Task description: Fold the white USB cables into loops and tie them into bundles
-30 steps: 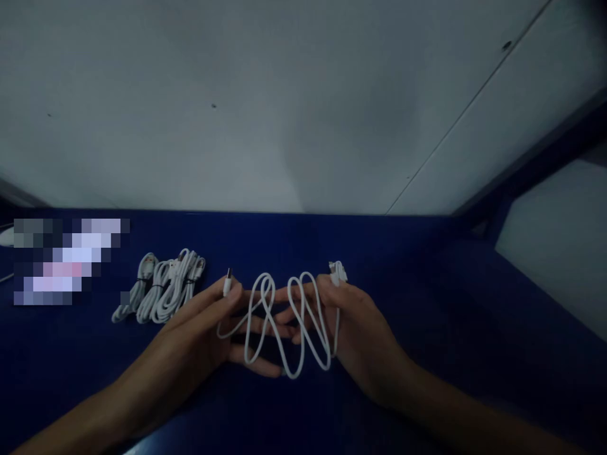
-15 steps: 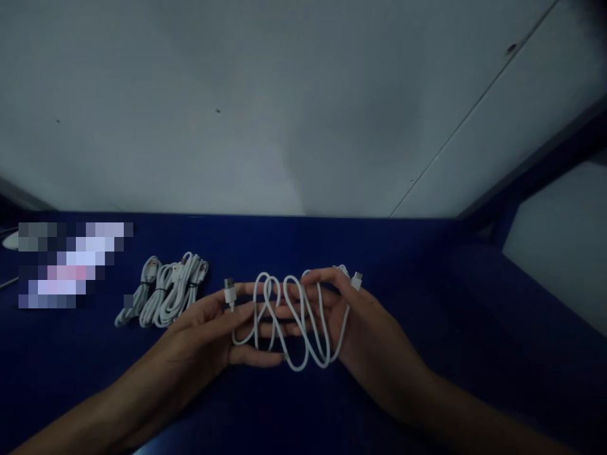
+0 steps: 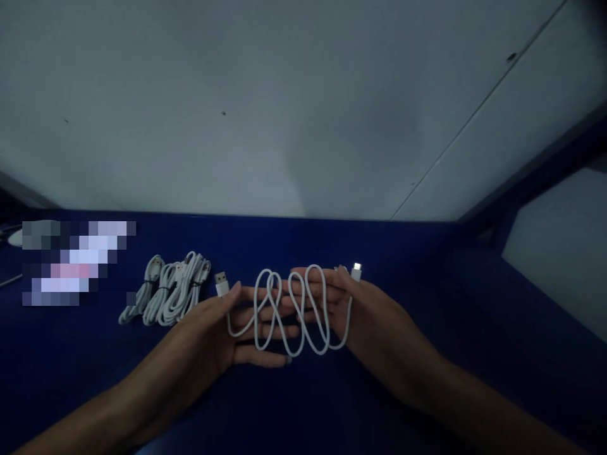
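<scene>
A white USB cable (image 3: 304, 297) lies in loose zigzag loops across the fingers of both hands, above the blue table. My left hand (image 3: 222, 325) holds its left end; the thumb rests by the USB-A plug, which points up. At the other end, my right hand (image 3: 365, 316) holds the cable by the smaller plug, also pointing up near the thumb. Both palms are turned up, with fingers stretched toward each other under the loops. Part of the fingers is hidden behind the cable.
Several bundled white cables (image 3: 173, 291) with dark ties lie on the blue table (image 3: 256, 243), left of my hands. A pixelated patch covers something at the far left, beside a white rounded object (image 3: 18, 237). A pale wall (image 3: 265, 126) rises behind.
The loops have spread wider and lifted slightly. My left thumb has shifted up to the USB-A plug, and my right fingers have straightened beneath the cable. The bundled cables lie as before.
</scene>
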Tool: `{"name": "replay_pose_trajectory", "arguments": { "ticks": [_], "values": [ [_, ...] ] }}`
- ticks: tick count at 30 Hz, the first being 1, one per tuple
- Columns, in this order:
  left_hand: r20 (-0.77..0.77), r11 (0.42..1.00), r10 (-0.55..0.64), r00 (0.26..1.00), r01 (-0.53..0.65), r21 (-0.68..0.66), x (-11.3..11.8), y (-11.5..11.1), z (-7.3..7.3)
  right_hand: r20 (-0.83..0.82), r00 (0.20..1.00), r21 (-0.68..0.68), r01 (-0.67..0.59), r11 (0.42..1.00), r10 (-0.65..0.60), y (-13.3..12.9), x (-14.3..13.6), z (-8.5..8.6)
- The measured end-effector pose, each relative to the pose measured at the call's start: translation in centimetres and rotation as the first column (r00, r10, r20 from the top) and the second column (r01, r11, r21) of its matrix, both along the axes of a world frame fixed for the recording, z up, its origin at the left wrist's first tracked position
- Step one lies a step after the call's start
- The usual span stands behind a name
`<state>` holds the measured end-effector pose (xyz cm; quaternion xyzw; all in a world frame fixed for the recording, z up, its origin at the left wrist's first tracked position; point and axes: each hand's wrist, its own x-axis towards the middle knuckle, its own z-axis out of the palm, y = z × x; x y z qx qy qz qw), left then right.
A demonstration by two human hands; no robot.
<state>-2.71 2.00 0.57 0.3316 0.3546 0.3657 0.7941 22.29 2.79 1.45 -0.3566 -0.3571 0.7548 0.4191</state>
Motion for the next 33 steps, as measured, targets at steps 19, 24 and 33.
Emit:
{"name": "replay_pose_trajectory", "arguments": {
  "ticks": [19,24,33],
  "values": [
    [-0.004,0.991,0.133,0.991,-0.133,-0.025,0.45,0.22,0.39,-0.08,0.993,0.003,0.09,0.996,-0.09,0.29,0.19,-0.28],
    [-0.003,0.99,0.136,0.991,-0.136,-0.031,0.6,0.44,0.43,-0.098,0.992,0.025,0.08,0.996,-0.077,0.29,0.35,-0.43],
    [0.034,0.993,0.121,0.992,-0.12,-0.009,0.38,0.28,0.42,-0.072,0.996,0.029,0.062,0.998,-0.059,0.13,0.26,0.21]
  ]
}}
